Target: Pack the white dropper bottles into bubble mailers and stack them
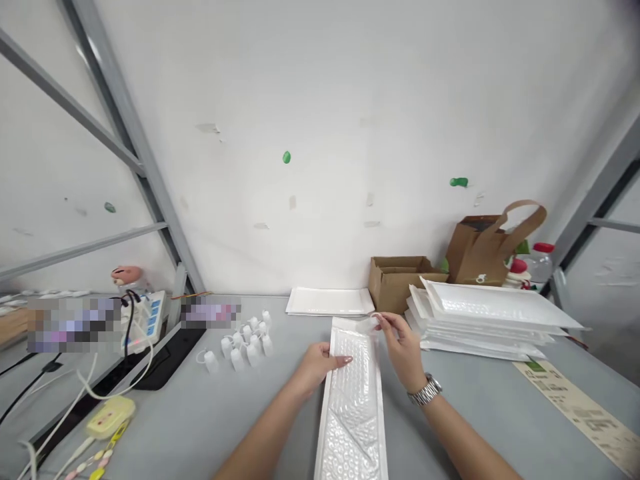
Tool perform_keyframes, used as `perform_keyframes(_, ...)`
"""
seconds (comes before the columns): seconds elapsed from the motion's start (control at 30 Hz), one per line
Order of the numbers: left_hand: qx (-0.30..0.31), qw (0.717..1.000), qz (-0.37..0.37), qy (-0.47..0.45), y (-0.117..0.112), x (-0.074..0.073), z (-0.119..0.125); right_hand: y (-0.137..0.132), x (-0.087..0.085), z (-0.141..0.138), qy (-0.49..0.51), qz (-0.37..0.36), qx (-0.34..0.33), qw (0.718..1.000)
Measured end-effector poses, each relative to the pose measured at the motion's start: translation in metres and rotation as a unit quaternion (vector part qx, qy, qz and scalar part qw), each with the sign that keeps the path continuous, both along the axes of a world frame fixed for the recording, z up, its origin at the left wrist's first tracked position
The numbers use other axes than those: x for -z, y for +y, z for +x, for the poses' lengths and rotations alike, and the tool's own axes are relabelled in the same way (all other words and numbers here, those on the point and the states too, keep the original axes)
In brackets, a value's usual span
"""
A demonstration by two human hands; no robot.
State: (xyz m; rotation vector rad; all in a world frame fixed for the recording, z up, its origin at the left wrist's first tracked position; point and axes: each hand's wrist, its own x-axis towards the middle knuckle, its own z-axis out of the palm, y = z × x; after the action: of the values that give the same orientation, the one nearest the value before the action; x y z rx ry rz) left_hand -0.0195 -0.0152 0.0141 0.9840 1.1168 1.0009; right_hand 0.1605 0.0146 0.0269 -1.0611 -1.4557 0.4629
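Note:
A long white bubble mailer [353, 407] lies lengthwise in front of me. My left hand [317, 367] grips its left edge near the top, thumb pressed on the upper face and fingers hidden underneath. At the top right corner, my right hand [403, 347] pinches a thin translucent strip [369, 325] at the mailer's flap. Whether that strip is partly peeled away cannot be made out. A metal watch is on my right wrist. Left of the mailer stand several small white plastic bottles [253, 347] with looped caps.
Stacked bubble mailers [480, 320] lie to the right, before a cardboard box [400, 280] and a brown paper bag [480, 250]. Flat white mailers [330, 301] rest by the wall. A power strip [147, 323], cables and a yellow case [111, 417] are at left; a printed paper strip [575, 407] is at right.

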Motion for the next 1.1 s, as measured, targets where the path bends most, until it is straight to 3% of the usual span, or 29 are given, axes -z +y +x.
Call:
perform_keyframes(0.17, 0.018, 1.0, 0.016, 0.003, -0.002, -0.007, 0.001, 0.003, 0.002, 0.001, -0.061, -0.007, -0.019, 0.998)
perform_keyframes(0.47, -0.001, 0.998, 0.048, 0.031, 0.006, 0.01, 0.002, 0.023, 0.011, 0.007, 0.052, -0.175, -0.101, 0.978)
perform_keyframes(0.63, 0.001, 0.998, 0.058, 0.025, 0.006, 0.009, 0.001, 0.021, 0.011, 0.006, 0.004, -0.235, -0.175, 0.956)
perform_keyframes(0.8, -0.04, 0.997, 0.062, 0.017, 0.008, 0.011, 0.0, 0.011, 0.007, 0.004, -0.157, -0.161, -0.208, 0.952)
perform_keyframes(0.9, -0.061, 0.997, 0.049, 0.01, 0.01, 0.015, 0.001, 0.008, 0.009, 0.003, -0.261, -0.069, -0.149, 0.951)
perform_keyframes(1.0, -0.074, 0.997, 0.025, -0.014, 0.011, 0.017, 0.002, 0.007, 0.007, -0.009, -0.267, 0.02, -0.062, 0.962)
perform_keyframes(1.1, -0.076, 0.996, -0.008, -0.056, 0.009, 0.016, 0.005, 0.003, -0.004, -0.04, -0.227, 0.041, -0.089, 0.969)
